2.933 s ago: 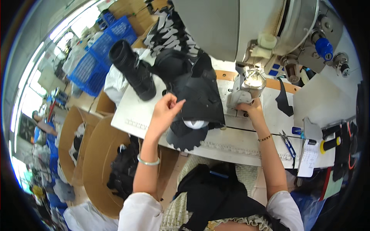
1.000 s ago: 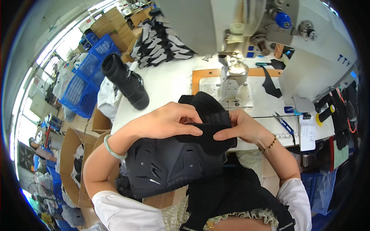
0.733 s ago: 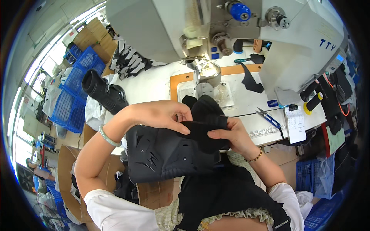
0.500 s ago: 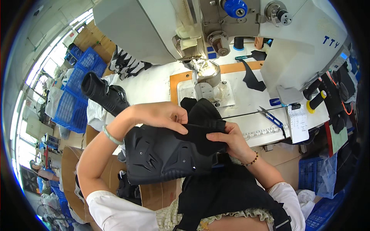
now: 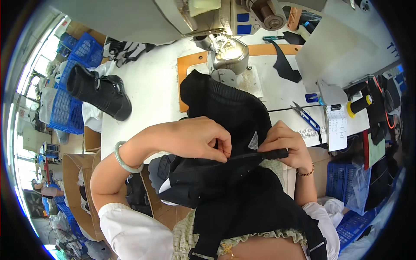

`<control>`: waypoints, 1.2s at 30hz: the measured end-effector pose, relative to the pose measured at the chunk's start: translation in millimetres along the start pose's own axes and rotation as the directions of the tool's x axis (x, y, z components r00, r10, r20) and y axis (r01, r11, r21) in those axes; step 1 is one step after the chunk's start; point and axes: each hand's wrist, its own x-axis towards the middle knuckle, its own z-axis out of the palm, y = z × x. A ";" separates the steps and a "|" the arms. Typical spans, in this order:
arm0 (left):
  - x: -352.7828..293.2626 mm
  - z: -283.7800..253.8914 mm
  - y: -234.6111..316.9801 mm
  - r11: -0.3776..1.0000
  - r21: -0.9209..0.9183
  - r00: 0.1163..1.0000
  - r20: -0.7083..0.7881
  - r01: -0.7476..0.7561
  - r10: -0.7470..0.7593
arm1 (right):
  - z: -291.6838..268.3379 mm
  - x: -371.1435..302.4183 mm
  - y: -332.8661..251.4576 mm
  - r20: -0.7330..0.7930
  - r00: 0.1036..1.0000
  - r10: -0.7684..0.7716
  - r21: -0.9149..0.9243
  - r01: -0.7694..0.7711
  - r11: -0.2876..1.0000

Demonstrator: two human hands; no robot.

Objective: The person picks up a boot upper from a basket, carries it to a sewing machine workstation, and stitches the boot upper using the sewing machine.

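A black boot upper (image 5: pixel 234 108) lies opened out between me and the sewing machine (image 5: pixel 229 60), its far part reaching the machine's post. My left hand (image 5: pixel 206 138) pinches its folded edge near the middle, thumb against fingertips. At the right end of the same edge, my right hand (image 5: pixel 284 145) grips the upper between thumb and fingers. Just left of those fingers a small grey triangular tag (image 5: pixel 253 141) shows on the black inner side. The moulded outer side is turned down toward my lap and mostly hidden.
A finished black boot (image 5: pixel 99 93) stands on the white table at the left. Blue-handled thread snips (image 5: pixel 307 117), a notepad (image 5: pixel 336 130) and a black thread spool (image 5: pixel 359 106) sit at the right. Cardboard boxes (image 5: pixel 80 195) and blue baskets (image 5: pixel 67 110) stand at the left.
The upper has been turned over and spread out, so its inner side and tag show instead of the moulded panel. My right hand has moved right; my view has shifted.
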 end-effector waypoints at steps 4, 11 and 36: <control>9.0 -4.9 -1.5 0.996 -0.044 0.992 0.099 -0.073 0.077 | -0.4 -2.6 -3.2 0.007 1.000 -0.026 -0.151 0.027 0.988; 18.4 -6.8 -11.5 0.984 -0.180 0.989 0.144 -0.002 0.028 | -18.9 -22.4 -3.7 -0.187 0.966 0.179 -0.050 -0.191 0.980; 0.9 19.2 -25.2 0.921 -0.276 0.895 -0.423 -0.274 0.140 | -28.6 54.1 -97.6 0.131 0.908 0.398 -0.584 -0.253 0.771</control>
